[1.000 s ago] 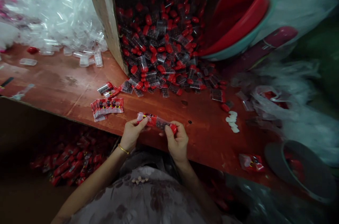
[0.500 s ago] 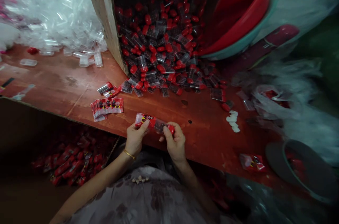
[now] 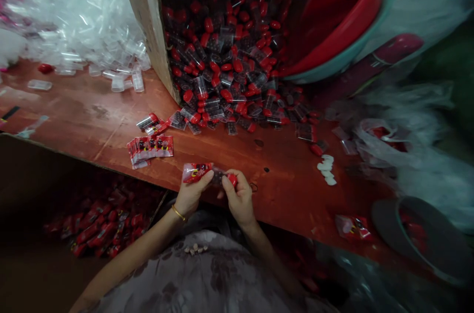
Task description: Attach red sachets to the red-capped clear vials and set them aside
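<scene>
Grasping printed packet (image 3: 197, 172) in left hand (image 3: 188, 198) and red-capped tube (image 3: 232, 179) in right hand (image 3: 240, 203), end to end by the tabletop's (image 3: 285, 199) near edge.

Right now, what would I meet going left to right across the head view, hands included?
Loose clear container → fanned red packets → left hand → right hand → small white pieces → grey round object.
</scene>
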The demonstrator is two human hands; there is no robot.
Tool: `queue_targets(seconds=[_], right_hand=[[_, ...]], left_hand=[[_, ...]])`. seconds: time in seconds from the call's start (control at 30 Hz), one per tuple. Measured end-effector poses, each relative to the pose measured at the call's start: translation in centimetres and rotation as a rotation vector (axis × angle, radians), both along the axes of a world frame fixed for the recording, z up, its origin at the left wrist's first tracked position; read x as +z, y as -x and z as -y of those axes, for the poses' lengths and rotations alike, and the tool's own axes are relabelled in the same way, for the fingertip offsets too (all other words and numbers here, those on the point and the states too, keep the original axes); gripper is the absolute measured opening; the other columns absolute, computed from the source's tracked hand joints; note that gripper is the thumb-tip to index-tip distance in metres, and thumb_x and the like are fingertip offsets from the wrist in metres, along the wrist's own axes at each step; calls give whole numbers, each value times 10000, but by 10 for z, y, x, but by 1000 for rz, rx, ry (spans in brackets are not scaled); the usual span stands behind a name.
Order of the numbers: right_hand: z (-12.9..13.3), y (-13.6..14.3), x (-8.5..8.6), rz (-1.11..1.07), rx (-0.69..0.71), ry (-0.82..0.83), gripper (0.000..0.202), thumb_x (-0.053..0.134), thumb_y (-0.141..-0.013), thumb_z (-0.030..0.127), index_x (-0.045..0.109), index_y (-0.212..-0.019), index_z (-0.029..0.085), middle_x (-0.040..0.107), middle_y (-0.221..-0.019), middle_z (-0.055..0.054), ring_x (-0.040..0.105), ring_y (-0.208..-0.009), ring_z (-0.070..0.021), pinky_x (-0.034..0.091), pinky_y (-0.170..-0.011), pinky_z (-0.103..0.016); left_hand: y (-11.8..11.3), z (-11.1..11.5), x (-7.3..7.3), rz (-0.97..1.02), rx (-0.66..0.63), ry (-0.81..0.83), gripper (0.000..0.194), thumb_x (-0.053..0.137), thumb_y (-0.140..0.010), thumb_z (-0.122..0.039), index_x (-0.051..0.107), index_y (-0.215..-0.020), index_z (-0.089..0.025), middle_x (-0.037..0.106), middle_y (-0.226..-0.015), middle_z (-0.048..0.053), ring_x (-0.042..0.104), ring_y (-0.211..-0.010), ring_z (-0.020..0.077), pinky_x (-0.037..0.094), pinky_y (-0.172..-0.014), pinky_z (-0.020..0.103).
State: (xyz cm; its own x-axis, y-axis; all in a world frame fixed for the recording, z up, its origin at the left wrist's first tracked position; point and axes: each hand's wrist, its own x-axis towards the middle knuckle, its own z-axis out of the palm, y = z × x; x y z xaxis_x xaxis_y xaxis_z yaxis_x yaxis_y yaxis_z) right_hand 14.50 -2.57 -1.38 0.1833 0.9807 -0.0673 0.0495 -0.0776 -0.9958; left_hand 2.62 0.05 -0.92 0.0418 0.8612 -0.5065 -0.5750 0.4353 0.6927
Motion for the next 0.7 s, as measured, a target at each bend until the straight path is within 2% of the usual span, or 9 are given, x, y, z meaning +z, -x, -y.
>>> queue_targets(seconds=[0.07, 0.17, 0.3, 0.4, 0.53, 0.63, 0.7], right_hand=[[-2, -2, 1, -29, 58, 30, 158, 571, -804, 356, 529, -861, 214, 537, -615, 68, 536, -489, -78, 443, -493, -196], [-6, -6, 1, -176, 242, 114, 168, 605, -777, 354, 535, -824, 208, 599, -684, 37, 579, -592, -101, 489, -545, -210], [-7, -10, -3, -401, 400, 171, 168, 588, -789, 350, 540, -850, 201, 633, -667, 28, 580, -548, -92, 486, -527, -202], [-8, -11, -6, -448, 339, 185, 169, 609, -764, 322, 544, -868, 205, 650, -719, 27, 579, -521, -82, 488, -506, -199], [-15, -17, -7, -401, 72, 156, 255, 666, -699, 301, 532, -904, 229, 659, -833, 24, 609, -605, -104, 510, -516, -217], [-26, -22, -3, -252, -11, 30, 245, 688, -697, 286, 547, -887, 223, 666, -859, 14, 622, -728, -115, 520, -666, -244], [-32, -22, 0, -169, 66, -5, 240, 700, -686, 265, 560, -873, 210, 668, -875, 1, 619, -781, -123, 499, -740, -256]], left_hand=[[2, -1, 0, 0, -34, -3, 440, 809, -533, -316, 684, -918, -146, 705, -825, 33, 642, -741, 137, 506, -764, 288], [5, -4, 0, -6, -112, -7, 450, 812, -536, -300, 681, -938, -147, 706, -833, 46, 638, -718, 133, 506, -705, 259], [9, -8, 2, 53, -197, -53, 451, 818, -529, -277, 675, -939, -154, 706, -855, 55, 618, -628, 123, 494, -600, 250], [12, -11, 5, 29, -195, -96, 396, 824, -515, -270, 691, -862, -134, 708, -780, 45, 613, -602, 118, 495, -602, 246], [14, -19, 10, -90, -143, -55, 372, 818, -501, -347, 697, -773, -122, 715, -747, 53, 654, -657, 149, 518, -651, 257], [12, -23, 10, -179, -292, -24, 369, 822, -475, -362, 691, -716, -116, 702, -652, 54, 639, -562, 151, 510, -564, 252], [8, -23, 8, -206, -442, -54, 328, 821, -483, -339, 688, -681, -114, 686, -597, 54, 620, -515, 148, 498, -534, 255]])
